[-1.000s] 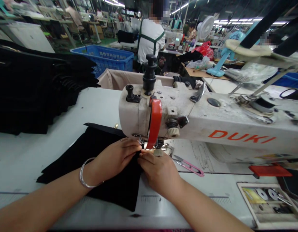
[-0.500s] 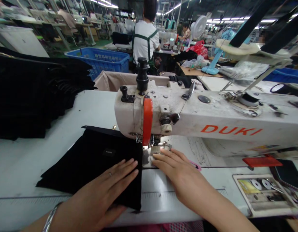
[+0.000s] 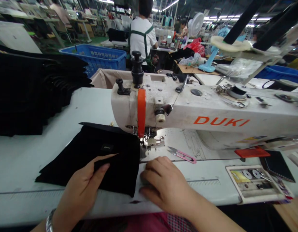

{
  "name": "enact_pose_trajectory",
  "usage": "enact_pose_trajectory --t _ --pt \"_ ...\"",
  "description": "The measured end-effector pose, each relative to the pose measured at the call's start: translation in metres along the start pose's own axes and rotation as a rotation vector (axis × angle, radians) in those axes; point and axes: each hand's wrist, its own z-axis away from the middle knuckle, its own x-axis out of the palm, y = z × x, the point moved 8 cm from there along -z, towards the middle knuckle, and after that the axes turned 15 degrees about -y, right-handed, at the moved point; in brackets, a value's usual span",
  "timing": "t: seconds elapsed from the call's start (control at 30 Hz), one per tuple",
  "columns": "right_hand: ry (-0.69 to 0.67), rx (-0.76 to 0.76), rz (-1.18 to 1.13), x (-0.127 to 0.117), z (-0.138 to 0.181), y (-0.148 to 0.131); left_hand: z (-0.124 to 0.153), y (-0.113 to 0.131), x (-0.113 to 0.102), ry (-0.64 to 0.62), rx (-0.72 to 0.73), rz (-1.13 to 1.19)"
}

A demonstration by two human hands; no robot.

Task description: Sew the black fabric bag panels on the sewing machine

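Observation:
A black fabric piece (image 3: 122,170) with a small label (image 3: 107,147) lies on the sewing table, its right edge running up to the needle area of the white sewing machine (image 3: 177,106). My left hand (image 3: 84,183) grips the fabric, thumb on top and the other fingers partly hidden under a fold. Just right of the fabric's lower edge is my right hand (image 3: 163,183), fingers curled and tips smeared by motion; whether they touch the cloth is unclear. Pink-handled thread snips (image 3: 184,155) lie on the machine bed behind my right hand.
A tall stack of black fabric (image 3: 25,93) stands at the left. Behind the machine are a blue basket (image 3: 98,58) and a co-worker (image 3: 141,35) seen from behind. On the right are a bobbin tray (image 3: 256,185) and a dark flat object (image 3: 278,166).
My left hand has gone from lying flat on the fabric to gripping it. My right hand has drawn back from the presser foot toward me and curled, uncovering the snips.

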Motion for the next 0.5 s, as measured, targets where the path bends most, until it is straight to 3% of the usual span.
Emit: enact_pose_trajectory --t 0.27,0.37,0.5 --pt "0.137 0.010 -0.005 0.021 -0.002 -0.020 -0.001 0.007 -0.001 0.002 0.055 -0.036" --pt "0.190 -0.086 0.010 0.016 -0.005 -0.028 0.000 0.010 0.000 -0.003 0.085 -0.056" --pt "0.127 -0.209 0.060 0.008 -0.006 -0.041 -0.002 0.013 -0.002 -0.004 0.124 -0.095"
